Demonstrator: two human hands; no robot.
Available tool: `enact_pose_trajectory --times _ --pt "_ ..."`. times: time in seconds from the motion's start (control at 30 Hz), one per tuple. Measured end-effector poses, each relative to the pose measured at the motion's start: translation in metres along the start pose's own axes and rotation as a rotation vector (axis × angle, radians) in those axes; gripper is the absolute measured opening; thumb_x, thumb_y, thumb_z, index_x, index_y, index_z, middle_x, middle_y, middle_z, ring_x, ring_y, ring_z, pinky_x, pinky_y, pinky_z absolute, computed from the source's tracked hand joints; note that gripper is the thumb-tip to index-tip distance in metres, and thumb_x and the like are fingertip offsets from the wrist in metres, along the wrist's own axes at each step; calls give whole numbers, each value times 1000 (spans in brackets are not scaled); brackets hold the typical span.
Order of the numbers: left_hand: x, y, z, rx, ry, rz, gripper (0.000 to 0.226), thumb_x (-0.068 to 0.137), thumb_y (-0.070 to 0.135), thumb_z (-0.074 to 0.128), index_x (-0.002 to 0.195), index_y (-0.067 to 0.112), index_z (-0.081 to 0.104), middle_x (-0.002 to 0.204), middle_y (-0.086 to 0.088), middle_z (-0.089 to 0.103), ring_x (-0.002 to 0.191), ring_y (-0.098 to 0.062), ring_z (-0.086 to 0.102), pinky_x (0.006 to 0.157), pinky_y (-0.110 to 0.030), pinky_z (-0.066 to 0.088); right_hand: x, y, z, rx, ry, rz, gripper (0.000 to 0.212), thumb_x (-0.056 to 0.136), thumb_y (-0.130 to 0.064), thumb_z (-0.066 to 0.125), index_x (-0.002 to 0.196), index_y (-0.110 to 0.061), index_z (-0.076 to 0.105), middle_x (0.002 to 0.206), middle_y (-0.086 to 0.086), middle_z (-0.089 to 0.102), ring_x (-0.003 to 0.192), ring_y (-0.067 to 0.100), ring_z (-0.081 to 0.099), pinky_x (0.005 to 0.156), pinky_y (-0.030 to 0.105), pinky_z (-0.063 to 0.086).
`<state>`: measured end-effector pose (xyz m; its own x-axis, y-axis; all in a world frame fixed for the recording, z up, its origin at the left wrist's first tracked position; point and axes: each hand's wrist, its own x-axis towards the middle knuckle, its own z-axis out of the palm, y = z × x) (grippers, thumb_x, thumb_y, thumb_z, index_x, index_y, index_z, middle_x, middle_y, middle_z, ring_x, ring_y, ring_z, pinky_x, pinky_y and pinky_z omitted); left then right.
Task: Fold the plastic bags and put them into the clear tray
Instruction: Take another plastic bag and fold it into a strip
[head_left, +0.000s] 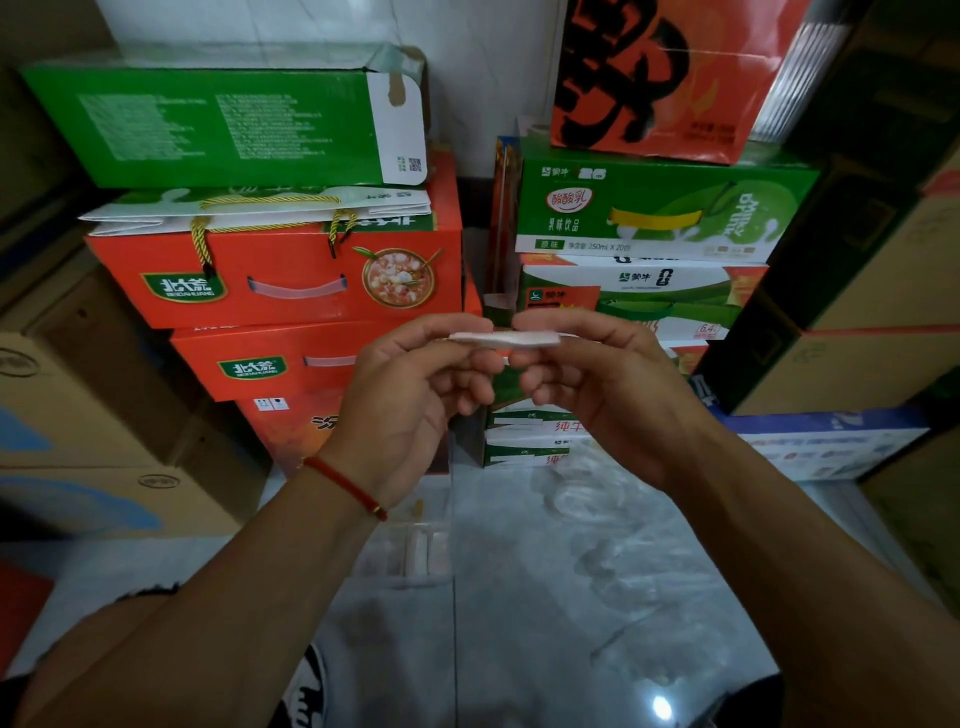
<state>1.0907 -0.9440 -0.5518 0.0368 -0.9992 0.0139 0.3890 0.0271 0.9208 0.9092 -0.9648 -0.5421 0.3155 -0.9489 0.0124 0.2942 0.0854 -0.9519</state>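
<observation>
Your left hand (410, 374) and right hand (592, 379) pinch the folded plastic bag (506, 340) at 12 o'clock; loosen either pinch and it may spring open before reaching the clear tray (410, 551) at 6 o'clock

Passage blocked at 12 o'clock by stacked cartons (291, 280); 6 o'clock floor (571, 597) partly taken by clear tray (410, 551).

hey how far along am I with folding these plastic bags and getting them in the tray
Done: the clear tray on the floor seems to hold a few folded pieces already, though blur hides how many. In hand: your left hand and right hand pinch one bag, the folded strip, held up in the air and not yet in the tray. Left: loose clear bags lie on the floor to the right, unfolded.
</observation>
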Motion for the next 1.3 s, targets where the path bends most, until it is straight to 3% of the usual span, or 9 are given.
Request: enact_pose_trajectory --times 0.13,0.23,0.3,0.4,0.5,0.57,0.77,1.0,1.3 --pt "0 -3 -3 91 -39 63 32 94 -11 49 86 8 73 74 -16 70 54 -20 60 51 -24 41 0 -3 2 -21 34 10 27 101 0 45 101 3 72 78 18 71 67 23 68 63 29 58" --pt "0 -4 -5 192 -69 141 29 96 -13 51 91 6 73 76 -16 71 57 -21 62 52 -24 45 -2 -1 0 -277 63 -111 11 99 -4 63 107 0 71 78 13 72 68 23 69 64 30 57" --pt "1 -2 -8 249 -112 158 26 98 -10 51 101 5 72 79 -16 73 61 -22 64 55 -25 48 -3 2 -2 -403 93 -172 18 96 -1 69 113 -3 69 77 11 74 68 21 71 65 27 57" --pt "2 0 -12 297 -151 117 29 101 -7 47 117 4 68 91 -27 72 70 -27 67 60 -30 52 -2 4 -6 -513 113 -224 23 95 -2 71 117 -7 70 81 11 75 70 20 74 67 26 58" --pt "2 1 -13 273 -139 36 29 102 3 43 109 5 72 93 -28 72 73 -32 68 61 -32 52 -2 4 -9 -636 101 -253 21 95 -5 72 115 -10 71 86 8 76 74 19 75 70 27 60" --pt "2 -1 -13 361 -130 49 20 102 14 55 108 8 73 90 -22 74 72 -31 69 60 -31 53 -2 4 -11 -676 78 -253 20 95 -6 72 115 -11 71 86 6 76 74 17 75 69 26 59" --pt "2 -9 -16 514 -104 137 13 97 8 65 107 10 72 84 -13 76 68 -26 72 59 -28 56 -2 7 -6 -559 66 -166 21 93 -12 76 113 -10 71 86 13 75 70 20 73 67 27 59" --pt "1 -12 -17 558 -110 130 9 97 7 65 101 7 74 78 -11 76 63 -23 71 55 -26 54 -1 14 -2 -591 86 -155 6 90 -15 79 94 -12 76 71 2 74 64 21 70 61 35 59" --pt "2 -16 -17 583 -12 107 6 95 8 68 95 10 74 74 -9 76 60 -24 71 51 -27 51 4 15 1 -385 91 29 10 94 -8 72 95 1 75 74 19 74 59 24 68 55 29 59"
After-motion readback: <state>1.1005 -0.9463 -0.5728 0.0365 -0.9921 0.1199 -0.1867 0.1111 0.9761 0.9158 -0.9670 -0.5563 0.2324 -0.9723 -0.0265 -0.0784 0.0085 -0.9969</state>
